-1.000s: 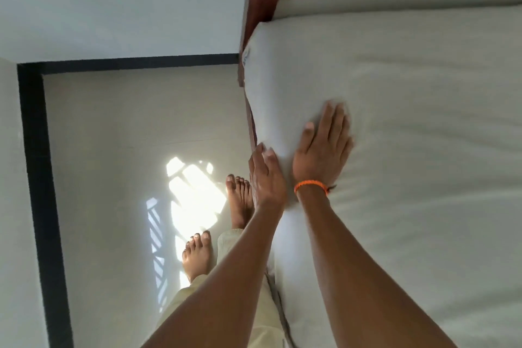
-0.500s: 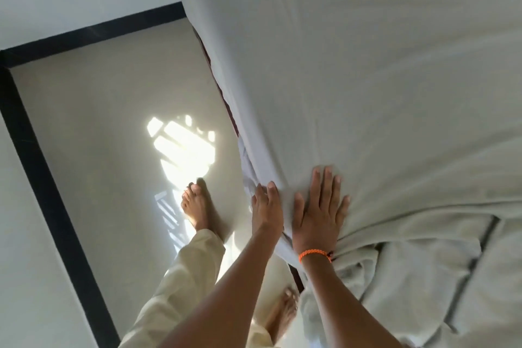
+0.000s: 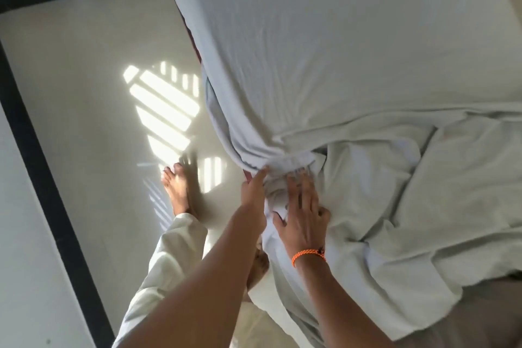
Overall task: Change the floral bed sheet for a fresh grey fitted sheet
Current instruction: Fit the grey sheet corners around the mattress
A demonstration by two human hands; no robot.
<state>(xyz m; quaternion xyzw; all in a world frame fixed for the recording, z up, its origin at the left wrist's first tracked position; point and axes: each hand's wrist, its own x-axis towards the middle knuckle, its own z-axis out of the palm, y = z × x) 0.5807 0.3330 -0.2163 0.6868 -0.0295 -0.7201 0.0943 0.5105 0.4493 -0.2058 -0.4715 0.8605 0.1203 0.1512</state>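
Note:
The grey fitted sheet (image 3: 324,51) lies stretched smooth over the far part of the mattress and gathers into a crumpled bunch (image 3: 367,178) at the bed's left edge. My left hand (image 3: 254,192) reaches along the side of the mattress, its straight fingers touching the sheet's gathered hem. My right hand (image 3: 305,212), with an orange band on the wrist, rests flat with spread fingers on the bunched fabric. Loose folds of the sheet spill toward me. No floral sheet is in view.
Bare brownish mattress (image 3: 485,316) shows at the lower right. A red-brown strip of bed frame (image 3: 195,46) runs under the sheet's edge. On my left is pale floor (image 3: 84,93) with a black border (image 3: 42,178) and a sun patch; my bare foot (image 3: 178,192) stands there.
I have stepped along the bed's side, away from the headboard corner. Both hands slid from the smooth stretched sheet onto its bunched loose part.

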